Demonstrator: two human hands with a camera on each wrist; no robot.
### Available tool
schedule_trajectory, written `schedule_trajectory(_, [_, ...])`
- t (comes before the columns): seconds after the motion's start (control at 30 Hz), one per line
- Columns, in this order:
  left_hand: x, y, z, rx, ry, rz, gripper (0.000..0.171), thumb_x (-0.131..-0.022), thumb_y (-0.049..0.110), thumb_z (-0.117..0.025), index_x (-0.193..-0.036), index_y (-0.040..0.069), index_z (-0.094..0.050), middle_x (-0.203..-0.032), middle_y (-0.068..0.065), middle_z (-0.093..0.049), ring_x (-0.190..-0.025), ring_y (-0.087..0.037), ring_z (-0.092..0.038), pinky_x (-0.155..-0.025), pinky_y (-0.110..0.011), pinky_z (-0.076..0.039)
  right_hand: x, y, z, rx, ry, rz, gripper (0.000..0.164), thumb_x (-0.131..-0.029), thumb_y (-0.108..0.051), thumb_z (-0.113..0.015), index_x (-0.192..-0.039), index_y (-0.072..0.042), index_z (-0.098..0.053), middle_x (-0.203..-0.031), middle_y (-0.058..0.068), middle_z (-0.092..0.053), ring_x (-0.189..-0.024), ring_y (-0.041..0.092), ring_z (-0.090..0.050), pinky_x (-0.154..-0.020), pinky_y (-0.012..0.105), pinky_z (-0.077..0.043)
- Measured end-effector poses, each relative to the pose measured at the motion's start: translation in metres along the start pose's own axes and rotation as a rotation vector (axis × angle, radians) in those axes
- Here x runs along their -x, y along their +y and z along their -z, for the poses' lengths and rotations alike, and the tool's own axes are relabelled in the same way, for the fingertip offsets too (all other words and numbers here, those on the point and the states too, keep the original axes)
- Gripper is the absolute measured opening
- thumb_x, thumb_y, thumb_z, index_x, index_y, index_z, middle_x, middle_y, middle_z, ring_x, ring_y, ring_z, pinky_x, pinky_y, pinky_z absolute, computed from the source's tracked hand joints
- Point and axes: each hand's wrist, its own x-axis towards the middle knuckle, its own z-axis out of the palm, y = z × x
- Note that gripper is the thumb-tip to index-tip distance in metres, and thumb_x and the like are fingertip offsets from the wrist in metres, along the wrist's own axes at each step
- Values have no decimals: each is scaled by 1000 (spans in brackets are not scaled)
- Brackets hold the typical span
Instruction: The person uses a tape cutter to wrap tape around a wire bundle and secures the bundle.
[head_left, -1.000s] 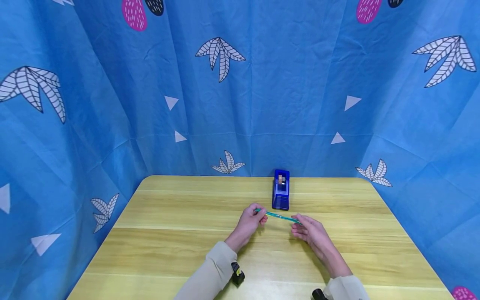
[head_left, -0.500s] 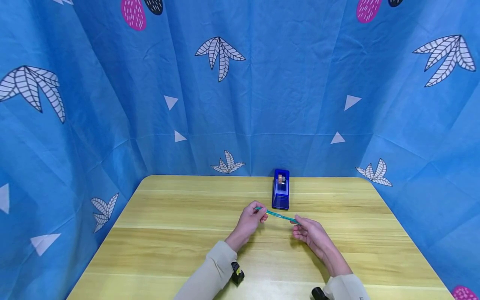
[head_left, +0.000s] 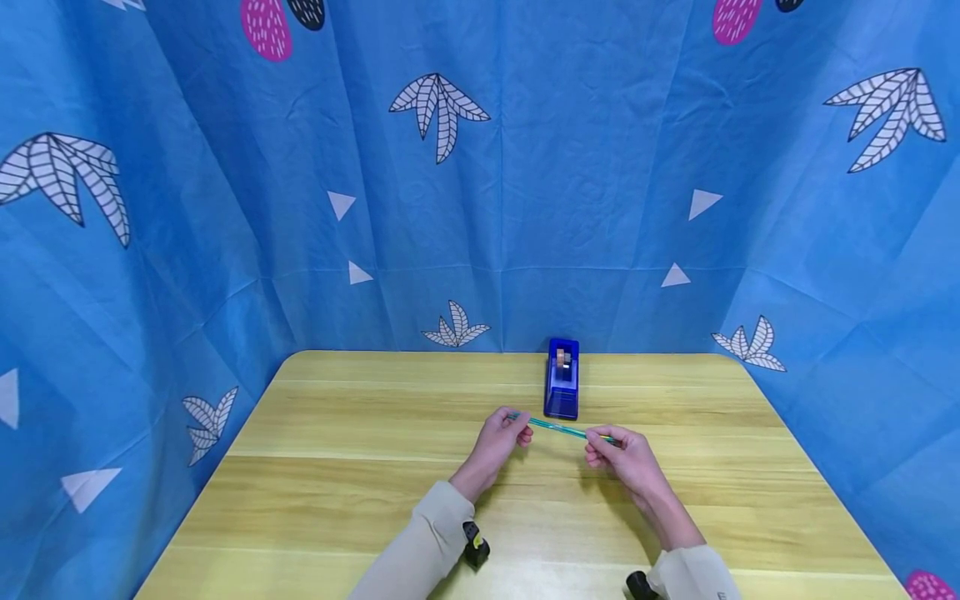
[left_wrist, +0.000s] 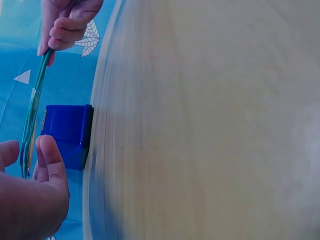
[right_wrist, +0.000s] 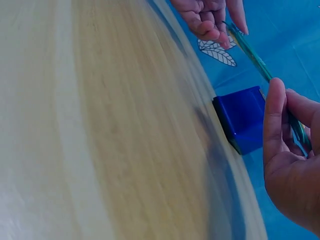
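A thin bundle of green sticks (head_left: 557, 427), with a yellowish streak along it, spans both hands above the table. A pale shiny patch shows near its middle. In the head view my left hand (head_left: 501, 440) pinches its left end between thumb and fingers. My right hand (head_left: 628, 458) pinches the other end, with a short piece reaching past the thumb. The left wrist view has my left hand (left_wrist: 35, 195) low and the green sticks (left_wrist: 34, 110) rising to the right hand. In the right wrist view the right hand (right_wrist: 295, 155) holds the sticks (right_wrist: 257, 62). Their exact kind is unclear.
A blue tape dispenser (head_left: 562, 379) with a roll in it stands at the back of the wooden table (head_left: 360, 433), just beyond the sticks. A blue patterned curtain (head_left: 570, 208) hangs behind and at both sides.
My right hand has shifted slightly, its grip now further along the stick bundle, so its right end shows past the thumb. The left hand has barely moved. The tape dispenser stays put.
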Motion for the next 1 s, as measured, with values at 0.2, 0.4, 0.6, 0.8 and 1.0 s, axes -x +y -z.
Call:
schedule_trajectory(0.2, [-1,-1,-1,30,-11,2,24,-106,24,-60,-111,1,-60,-90,-4,-66,-79,-13,-61,-81,-31,-58,0,-4,-1,20,5,30,31,-103,-9,-64,-125,13,-64,-87,10,-74,-72,11,-72,-76,28,-64])
schedule_trajectory(0.4, [-2,-3,-2,46,-3,4,20,-106,19,-59,-111,0,-60,-90,-4,-66,-78,-12,-61,-80,-29,-58,0,-2,-1,33,9,20,31,-103,-10,-64,-124,12,-65,-89,11,-74,-74,11,-72,-77,28,-64])
schedule_trajectory(0.6, [-3,-2,-3,56,-13,-43,13,-106,12,-56,-109,-1,-60,-90,-5,-65,-80,-13,-61,-77,-26,-57,0,3,-1,4,4,-59,36,-106,-17,-59,-132,8,-61,-99,11,-73,-86,15,-71,-83,28,-63])
schedule_trajectory(0.8, [-6,-2,-3,68,-19,-86,14,-106,9,-56,-112,-4,-58,-91,-4,-64,-81,-13,-61,-76,-24,-56,-2,9,1,-79,-25,-106,51,-112,-31,-47,-144,9,-44,-105,10,-67,-92,17,-70,-86,28,-62])
schedule_trajectory(1.0, [-6,0,-4,77,-14,-99,16,-106,8,-56,-112,-7,-58,-88,-2,-65,-80,-12,-61,-75,-23,-56,-4,10,2,-122,-30,-125,52,-112,-35,-45,-142,7,-44,-104,9,-67,-90,15,-69,-86,26,-61])
